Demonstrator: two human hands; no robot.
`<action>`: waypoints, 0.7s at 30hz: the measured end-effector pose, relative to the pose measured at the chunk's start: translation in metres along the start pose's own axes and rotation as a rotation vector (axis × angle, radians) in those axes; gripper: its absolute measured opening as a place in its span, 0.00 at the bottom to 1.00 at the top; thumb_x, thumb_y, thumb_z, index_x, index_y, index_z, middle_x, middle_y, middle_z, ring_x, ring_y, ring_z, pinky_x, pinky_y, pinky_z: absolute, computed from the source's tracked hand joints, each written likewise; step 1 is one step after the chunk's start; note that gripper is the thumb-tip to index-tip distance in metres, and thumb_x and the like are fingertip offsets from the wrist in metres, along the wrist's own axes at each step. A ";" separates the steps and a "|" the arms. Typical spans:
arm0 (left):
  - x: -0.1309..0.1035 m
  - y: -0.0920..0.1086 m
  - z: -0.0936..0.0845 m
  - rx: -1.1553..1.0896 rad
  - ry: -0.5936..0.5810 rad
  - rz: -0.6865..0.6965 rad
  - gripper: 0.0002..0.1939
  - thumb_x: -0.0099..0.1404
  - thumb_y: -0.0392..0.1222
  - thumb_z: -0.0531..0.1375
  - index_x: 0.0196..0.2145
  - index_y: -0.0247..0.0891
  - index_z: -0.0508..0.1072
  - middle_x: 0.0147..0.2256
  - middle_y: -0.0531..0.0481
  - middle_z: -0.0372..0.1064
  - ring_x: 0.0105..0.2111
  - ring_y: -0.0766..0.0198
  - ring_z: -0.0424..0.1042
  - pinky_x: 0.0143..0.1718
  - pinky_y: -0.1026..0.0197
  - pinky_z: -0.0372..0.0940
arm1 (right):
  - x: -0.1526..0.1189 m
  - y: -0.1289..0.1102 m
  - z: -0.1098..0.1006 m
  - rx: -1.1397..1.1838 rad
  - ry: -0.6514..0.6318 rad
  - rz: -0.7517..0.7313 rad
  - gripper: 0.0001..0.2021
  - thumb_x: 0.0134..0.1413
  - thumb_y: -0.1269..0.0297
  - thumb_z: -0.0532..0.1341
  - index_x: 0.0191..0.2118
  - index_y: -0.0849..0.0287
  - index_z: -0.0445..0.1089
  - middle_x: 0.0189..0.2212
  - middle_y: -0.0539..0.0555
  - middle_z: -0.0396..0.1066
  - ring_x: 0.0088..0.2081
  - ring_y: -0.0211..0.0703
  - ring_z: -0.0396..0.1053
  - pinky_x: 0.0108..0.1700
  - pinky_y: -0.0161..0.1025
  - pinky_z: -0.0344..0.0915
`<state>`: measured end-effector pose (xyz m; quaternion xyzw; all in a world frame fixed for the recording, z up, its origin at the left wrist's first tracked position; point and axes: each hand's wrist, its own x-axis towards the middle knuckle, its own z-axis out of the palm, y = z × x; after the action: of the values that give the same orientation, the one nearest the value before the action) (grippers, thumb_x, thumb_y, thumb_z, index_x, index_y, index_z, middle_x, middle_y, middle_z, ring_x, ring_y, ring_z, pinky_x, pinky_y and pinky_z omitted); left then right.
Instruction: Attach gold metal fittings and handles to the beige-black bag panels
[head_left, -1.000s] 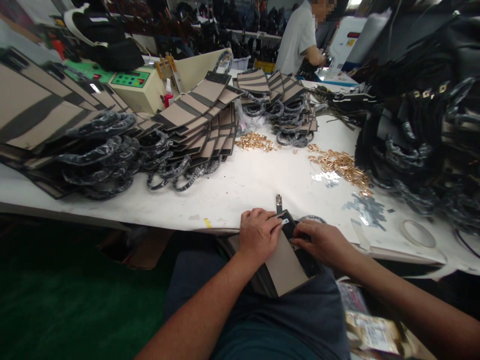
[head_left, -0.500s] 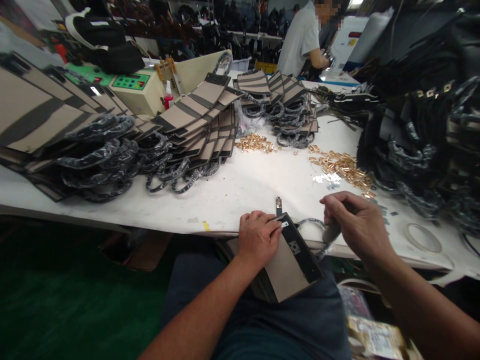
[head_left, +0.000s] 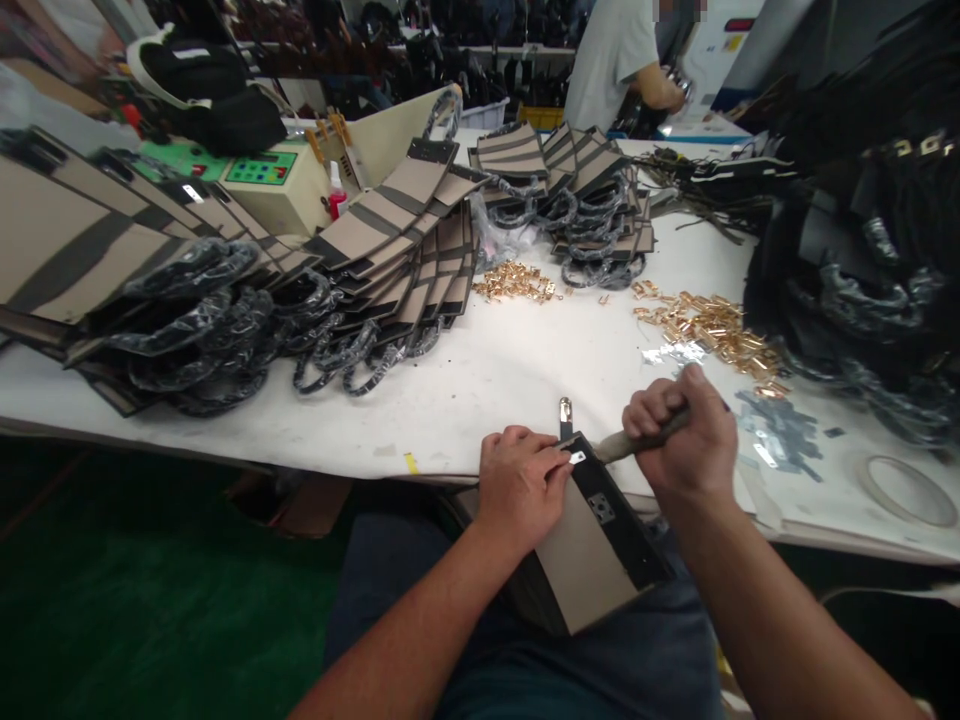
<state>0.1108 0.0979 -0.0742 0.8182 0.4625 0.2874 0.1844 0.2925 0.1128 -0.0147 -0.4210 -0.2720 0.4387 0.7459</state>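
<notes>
A beige and black bag panel [head_left: 592, 575] lies tilted across my lap against the table's edge. My left hand [head_left: 523, 490] grips its upper left side, fingertips beside a small silver metal plate [head_left: 577, 457] on the black strip. Farther down that strip sits a square metal fitting [head_left: 601, 508]. A short black tab with a shiny metal clasp [head_left: 565, 410] sticks out beyond the panel's top edge. My right hand [head_left: 686, 435] is closed round a grey-brown hand tool [head_left: 637, 437], whose end reaches the panel's edge near the plate. The tool's exact kind is unclear.
Stacked panels with plastic-wrapped handles [head_left: 405, 250] cover the table's left and back. Gold metal fittings [head_left: 712, 330] lie in piles, with thin silver plates [head_left: 780, 435] nearby. A tape roll [head_left: 909, 490] lies right. Black bag parts [head_left: 847, 250] are heaped beyond. A person [head_left: 615, 65] works behind.
My right hand has moved left and turned, bringing the tool to the panel's edge beside the plate. My left hand keeps its hold. The view has shifted slightly.
</notes>
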 end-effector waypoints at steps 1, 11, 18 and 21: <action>0.000 0.000 0.000 0.000 -0.003 0.000 0.04 0.70 0.42 0.67 0.41 0.50 0.83 0.48 0.53 0.81 0.50 0.50 0.71 0.48 0.41 0.60 | 0.004 0.002 0.001 0.037 0.022 0.035 0.25 0.56 0.51 0.71 0.22 0.56 0.58 0.17 0.42 0.54 0.17 0.31 0.52 0.18 0.32 0.55; 0.002 -0.005 -0.002 -0.031 -0.005 -0.001 0.04 0.70 0.43 0.67 0.42 0.51 0.83 0.49 0.55 0.81 0.50 0.50 0.71 0.48 0.41 0.59 | -0.014 0.021 0.011 -0.149 -0.152 -0.093 0.21 0.62 0.58 0.70 0.22 0.56 0.63 0.17 0.45 0.59 0.18 0.34 0.58 0.19 0.33 0.55; 0.000 -0.007 0.000 -0.032 -0.015 -0.003 0.04 0.71 0.44 0.66 0.40 0.51 0.83 0.49 0.53 0.81 0.51 0.49 0.71 0.49 0.40 0.59 | 0.012 0.021 -0.002 0.049 0.002 0.124 0.26 0.56 0.51 0.70 0.22 0.55 0.54 0.16 0.40 0.49 0.16 0.30 0.47 0.17 0.30 0.52; 0.000 -0.008 0.002 -0.034 -0.022 -0.003 0.04 0.71 0.44 0.66 0.41 0.51 0.83 0.49 0.53 0.81 0.51 0.49 0.71 0.50 0.40 0.59 | 0.014 0.022 -0.001 0.074 0.020 0.131 0.25 0.56 0.54 0.70 0.23 0.55 0.54 0.17 0.40 0.48 0.16 0.30 0.47 0.17 0.30 0.53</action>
<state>0.1063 0.1019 -0.0802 0.8171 0.4569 0.2862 0.2039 0.2907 0.1305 -0.0342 -0.4144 -0.2202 0.4921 0.7332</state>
